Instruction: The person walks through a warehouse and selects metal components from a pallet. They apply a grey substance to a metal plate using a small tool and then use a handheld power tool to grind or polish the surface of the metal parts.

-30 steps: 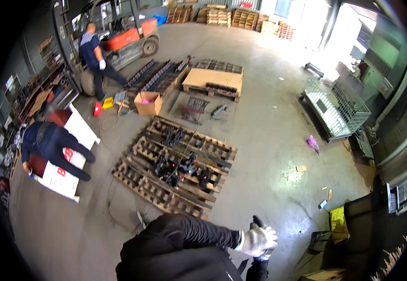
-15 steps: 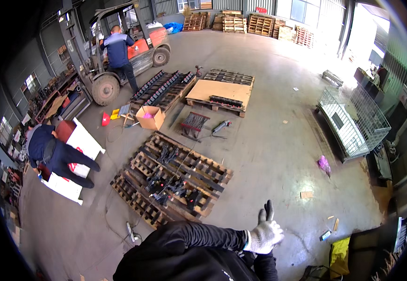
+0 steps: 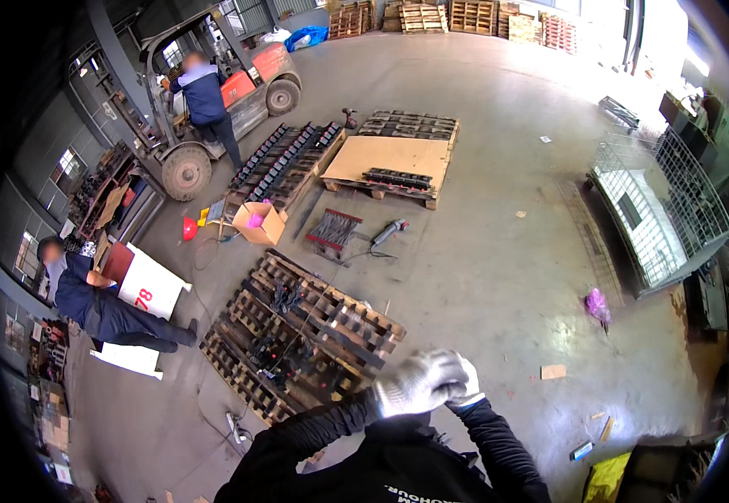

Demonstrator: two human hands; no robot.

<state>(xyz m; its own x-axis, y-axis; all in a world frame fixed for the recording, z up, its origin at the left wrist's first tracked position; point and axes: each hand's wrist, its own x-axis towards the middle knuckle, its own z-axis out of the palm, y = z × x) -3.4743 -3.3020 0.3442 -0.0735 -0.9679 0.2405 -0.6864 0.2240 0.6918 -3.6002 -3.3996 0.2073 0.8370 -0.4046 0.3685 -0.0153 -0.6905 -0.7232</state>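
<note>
My left hand (image 3: 411, 386), in a white knit glove, is raised in front of my chest, its fingers bent over toward the other hand. Just to its right, my right hand (image 3: 470, 386) is gloved in white too. The two hands touch or overlap. The fingers of the right are mostly hidden behind the left, and what the left closes on cannot be made out. Beyond the hands lies a wooden pallet (image 3: 356, 323) with dark metal parts (image 3: 272, 356) on it.
An angle grinder (image 3: 390, 231) lies on the floor beside a dark slatted rack (image 3: 333, 232). Farther off are a cardboard box (image 3: 260, 223), a board-topped pallet (image 3: 356, 159) and a forklift (image 3: 255, 80) with a person (image 3: 203, 96). Another person (image 3: 96, 293) is at left; a wire cage (image 3: 662, 210) at right.
My hands have come up and are now side by side at the chest; before, one dark-tipped gloved hand showed lower right. The person at left has straightened from bending. My view has shifted slightly.
</note>
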